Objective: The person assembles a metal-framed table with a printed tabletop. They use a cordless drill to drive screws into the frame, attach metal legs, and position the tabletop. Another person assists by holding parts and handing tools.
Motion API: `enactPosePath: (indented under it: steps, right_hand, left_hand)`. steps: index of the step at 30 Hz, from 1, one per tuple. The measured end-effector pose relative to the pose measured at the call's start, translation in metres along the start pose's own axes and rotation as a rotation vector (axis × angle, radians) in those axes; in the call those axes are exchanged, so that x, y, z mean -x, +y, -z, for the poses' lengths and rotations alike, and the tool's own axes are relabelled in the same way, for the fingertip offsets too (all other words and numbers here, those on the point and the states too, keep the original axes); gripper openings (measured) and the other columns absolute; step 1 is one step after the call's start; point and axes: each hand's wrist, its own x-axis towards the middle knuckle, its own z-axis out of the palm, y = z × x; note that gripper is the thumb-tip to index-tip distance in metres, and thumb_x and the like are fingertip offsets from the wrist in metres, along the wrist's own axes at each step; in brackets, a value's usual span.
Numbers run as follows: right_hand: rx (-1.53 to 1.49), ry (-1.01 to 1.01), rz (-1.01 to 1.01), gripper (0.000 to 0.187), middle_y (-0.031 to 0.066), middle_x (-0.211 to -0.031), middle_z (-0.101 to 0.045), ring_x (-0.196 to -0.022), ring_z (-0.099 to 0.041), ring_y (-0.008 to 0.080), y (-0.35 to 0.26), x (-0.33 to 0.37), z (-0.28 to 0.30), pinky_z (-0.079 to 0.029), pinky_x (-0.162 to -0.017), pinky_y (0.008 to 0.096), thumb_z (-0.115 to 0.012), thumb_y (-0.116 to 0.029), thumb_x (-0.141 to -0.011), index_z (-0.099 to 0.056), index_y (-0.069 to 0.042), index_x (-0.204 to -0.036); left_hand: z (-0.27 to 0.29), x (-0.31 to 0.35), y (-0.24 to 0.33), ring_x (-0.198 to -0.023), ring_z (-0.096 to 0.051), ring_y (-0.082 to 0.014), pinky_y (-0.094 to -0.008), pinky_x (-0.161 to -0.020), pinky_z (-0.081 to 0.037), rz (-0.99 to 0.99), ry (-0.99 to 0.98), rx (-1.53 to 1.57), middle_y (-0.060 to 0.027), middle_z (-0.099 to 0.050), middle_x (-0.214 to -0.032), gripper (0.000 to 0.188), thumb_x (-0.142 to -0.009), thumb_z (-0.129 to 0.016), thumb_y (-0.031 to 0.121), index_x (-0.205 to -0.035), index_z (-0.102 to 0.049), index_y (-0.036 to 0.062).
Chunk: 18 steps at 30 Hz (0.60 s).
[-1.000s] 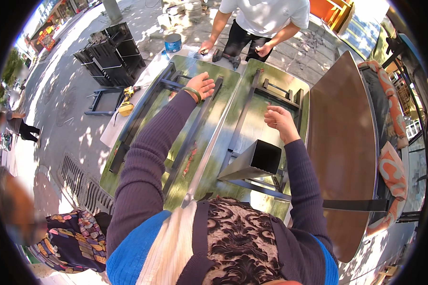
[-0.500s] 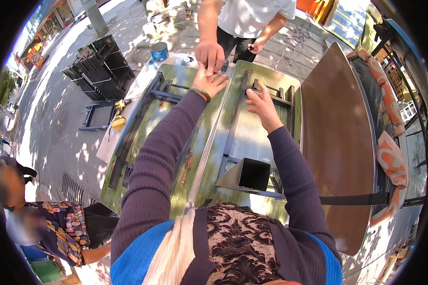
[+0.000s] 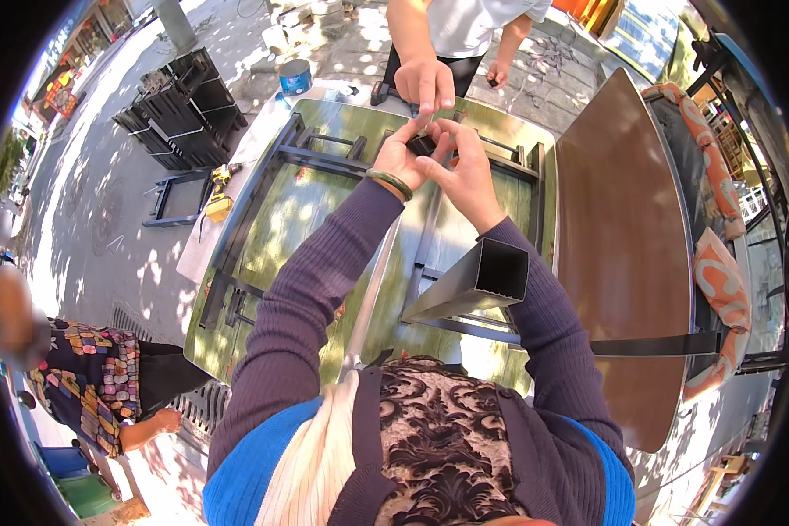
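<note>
My left hand [image 3: 401, 163] and my right hand [image 3: 466, 177] meet over the far middle of the tabletops. Between their fingers is a small black square piece [image 3: 422, 145], possibly a tube end cap; fingers hide part of it. A dark bangle circles my left wrist. Just beyond my fingertips, a co-worker's hand [image 3: 423, 81] stretches its fingers down toward the piece. Beneath my right forearm rises a black square tube [image 3: 469, 282], its hollow end facing up. Dark metal leg frames [image 3: 228, 230] lie on the green tabletops [image 3: 276, 223].
A brown board [image 3: 618, 254] stands at the right, beside orange-patterned cushions [image 3: 723, 272]. On the left are a yellow drill [image 3: 219, 206], a blue can [image 3: 294, 77] and a stack of black frames [image 3: 180, 114] on the pavement. Another person [image 3: 83, 377] is at the lower left.
My open left hand has closed on the small black piece under the co-worker's hand. My right hand has come left to join it. The co-worker's hand has moved slightly up and right.
</note>
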Motion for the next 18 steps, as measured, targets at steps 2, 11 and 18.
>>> enactPosePath:
  steps: [2,11,18]
  right_hand:
    - [0.205,-0.032,0.196,0.053,0.0105,-0.113,-0.056,-0.094,-0.054,0.0285,0.002,0.002,0.008,-0.045,-0.085,0.0369,-0.078,-0.015,-0.066,-0.056,-0.007,-0.114]
    - [0.238,-0.202,0.146,0.039,0.0058,-0.096,-0.058,-0.078,-0.054,0.0194,-0.036,0.009,0.049,-0.046,-0.073,0.0320,-0.078,-0.009,-0.065,-0.064,-0.010,-0.102]
    - [-0.469,-0.010,-0.189,0.022,0.0042,-0.096,-0.059,-0.083,-0.056,0.0109,-0.082,0.025,0.105,-0.049,-0.075,0.0261,-0.075,-0.003,-0.074,-0.056,-0.004,-0.084]
  left_hand:
    - [-0.010,0.010,-0.016,-0.091,-0.058,-0.0253,-0.0475,-0.090,-0.048,-0.073,0.066,-0.251,-0.0115,-0.055,-0.101,0.037,-0.101,-0.033,0.033,-0.106,-0.051,0.0014]
    - [-0.021,0.044,-0.040,-0.108,-0.055,-0.0270,-0.0422,-0.095,-0.046,-0.030,-0.179,-0.366,-0.0145,-0.057,-0.114,0.030,-0.100,-0.040,0.021,-0.117,-0.053,-0.0005]
    - [-0.071,0.069,-0.070,-0.102,-0.055,-0.0263,-0.0427,-0.094,-0.049,-0.002,-0.036,-0.282,-0.0142,-0.055,-0.112,0.024,-0.099,-0.043,0.015,-0.115,-0.050,-0.0014]
